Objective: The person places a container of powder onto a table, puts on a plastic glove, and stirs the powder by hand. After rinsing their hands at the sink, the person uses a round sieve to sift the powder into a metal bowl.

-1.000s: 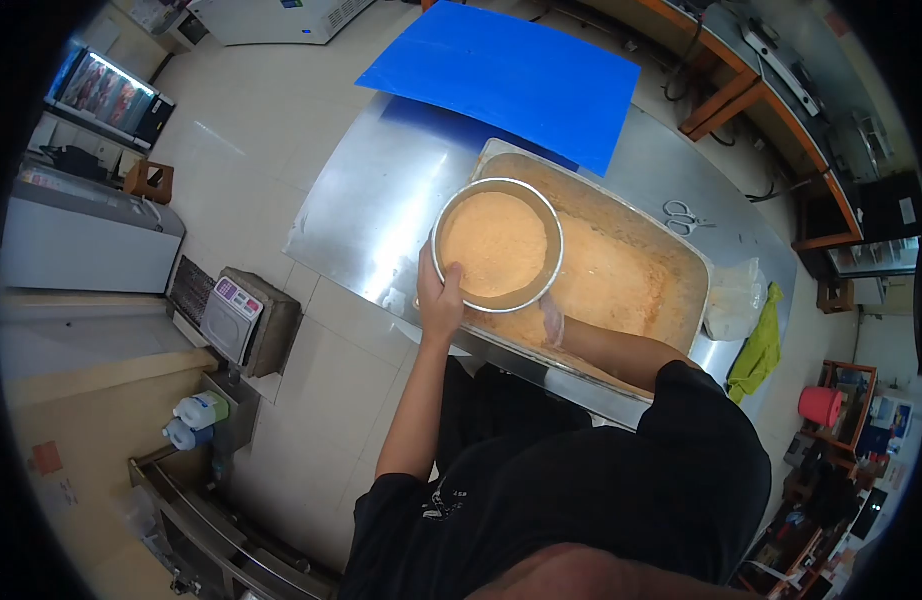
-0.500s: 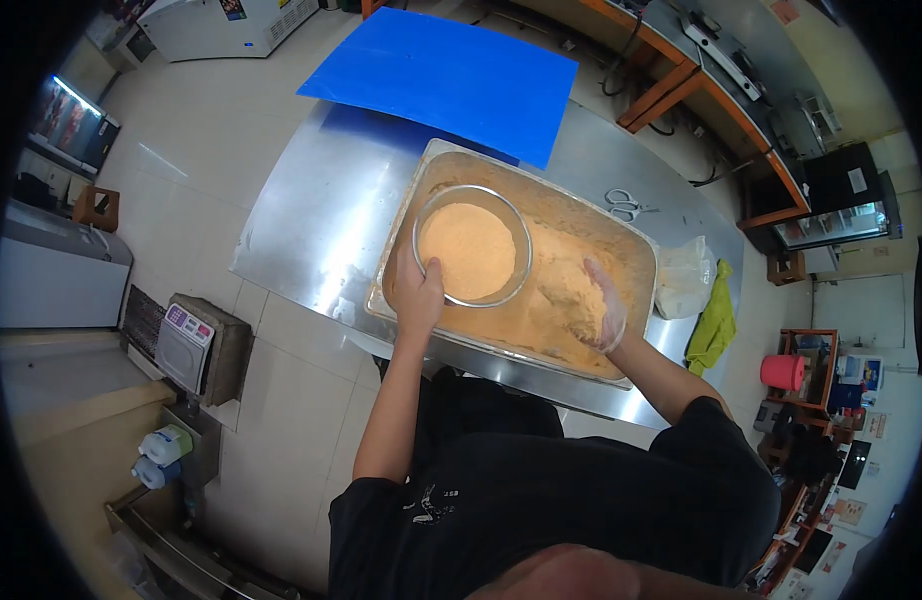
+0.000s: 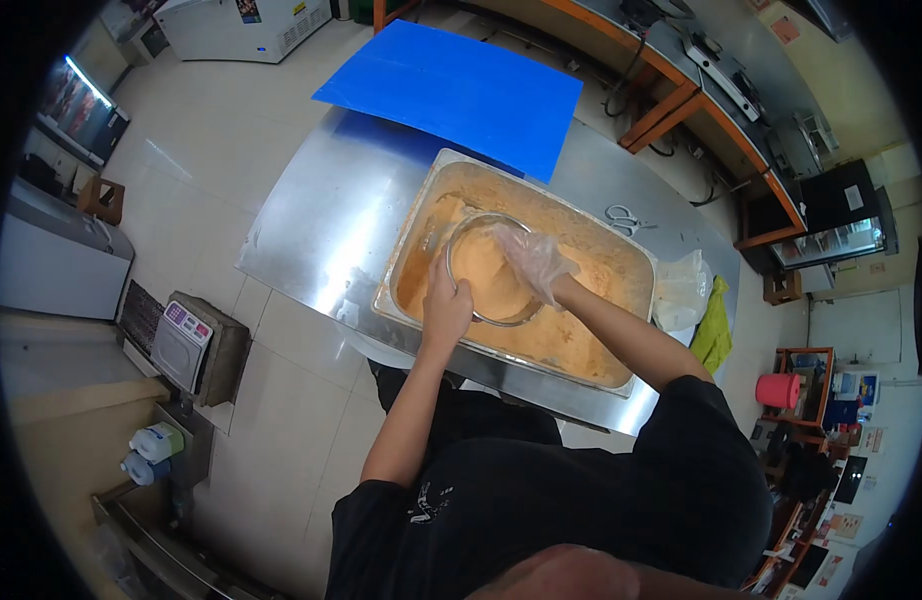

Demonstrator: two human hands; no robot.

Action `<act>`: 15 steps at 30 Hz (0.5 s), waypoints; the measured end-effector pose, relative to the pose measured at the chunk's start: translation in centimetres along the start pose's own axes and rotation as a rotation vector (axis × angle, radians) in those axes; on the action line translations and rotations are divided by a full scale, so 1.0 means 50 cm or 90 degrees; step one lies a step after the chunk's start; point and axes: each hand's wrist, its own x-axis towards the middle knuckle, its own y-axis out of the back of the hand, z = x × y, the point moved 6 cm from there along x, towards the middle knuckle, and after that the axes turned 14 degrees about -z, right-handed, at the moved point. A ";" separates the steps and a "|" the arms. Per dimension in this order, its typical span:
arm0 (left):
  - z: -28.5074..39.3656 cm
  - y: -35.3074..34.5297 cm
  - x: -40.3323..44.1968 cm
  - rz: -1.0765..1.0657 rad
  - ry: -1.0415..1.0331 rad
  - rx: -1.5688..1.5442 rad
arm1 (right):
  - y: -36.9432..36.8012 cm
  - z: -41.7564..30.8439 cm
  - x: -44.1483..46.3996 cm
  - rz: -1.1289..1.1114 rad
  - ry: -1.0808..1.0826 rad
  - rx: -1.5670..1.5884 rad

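Gloved right hand (image 3: 538,263) had crossed from right end of tray (image 3: 411,226) into round pan (image 3: 506,320), seemingly working powder (image 3: 489,282); finger spread was unclear. Left hand (image 3: 446,305) gripped pan's side, toward tray's left edge.

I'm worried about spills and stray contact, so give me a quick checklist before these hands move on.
1. Left hand steadying the pan: ok, it grips the near left side.
2. Right hand gloved: ok, it wears clear plastic.
3. Left hand gloved: not ok, it looks bare.
4. Pan within the tray: ok, it lies inside the tray's walls.
5. Pan resting on the tray's powder: cannot tell, its underside is hidden.
6. Scissors clear of the tray: ok, they lie on the table beside it.
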 end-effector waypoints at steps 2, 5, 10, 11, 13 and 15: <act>-0.009 0.010 -0.001 0.007 0.003 -0.030 | -0.006 -0.044 -0.029 0.003 0.079 -0.114; -0.035 0.013 0.003 0.030 0.004 -0.122 | 0.000 -0.017 -0.021 0.042 0.262 -0.085; -0.020 0.019 0.006 0.057 -0.058 -0.155 | 0.103 0.001 -0.061 0.256 0.251 -0.231; -0.014 0.021 0.006 0.056 -0.070 -0.160 | 0.123 0.033 -0.059 0.280 0.223 -0.203; -0.002 0.025 0.008 0.060 -0.097 -0.128 | 0.143 0.078 -0.058 0.329 0.167 -0.143; 0.013 0.021 0.010 0.049 -0.128 -0.100 | 0.116 0.106 -0.067 0.115 -0.005 -0.022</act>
